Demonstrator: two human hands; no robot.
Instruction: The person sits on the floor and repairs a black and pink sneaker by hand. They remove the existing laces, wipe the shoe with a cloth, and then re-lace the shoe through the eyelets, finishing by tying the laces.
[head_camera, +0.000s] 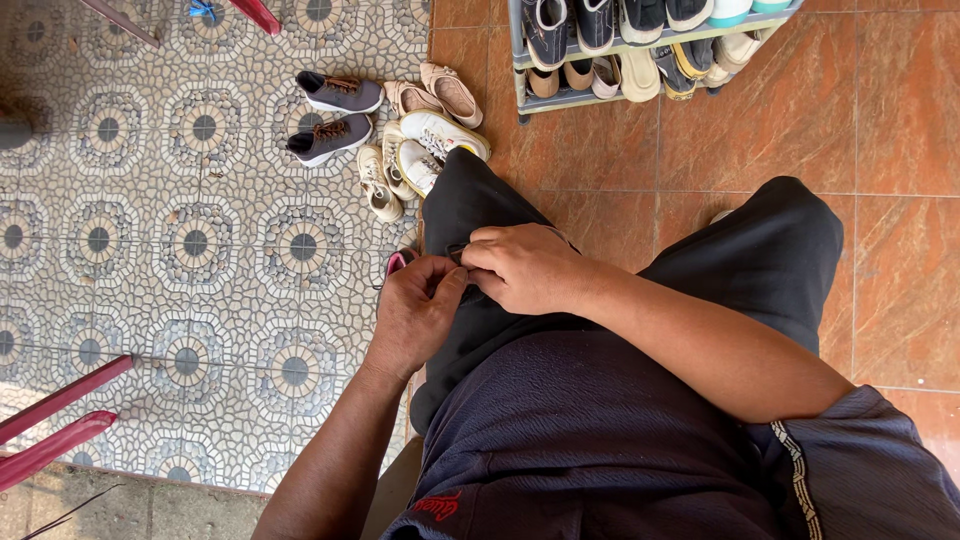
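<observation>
Hands: our left hand (415, 312) and right hand (525, 268) pinch something small and dark; we cannot tell what.
Around: loose shoes (395, 130), shoe rack (640, 55).
Blocking: our knee (470, 210).

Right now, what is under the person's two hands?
Left hand and right hand pinch something small and dark over the black trouser leg; a pink edge peeks out beside them. The rest is covered.
</observation>
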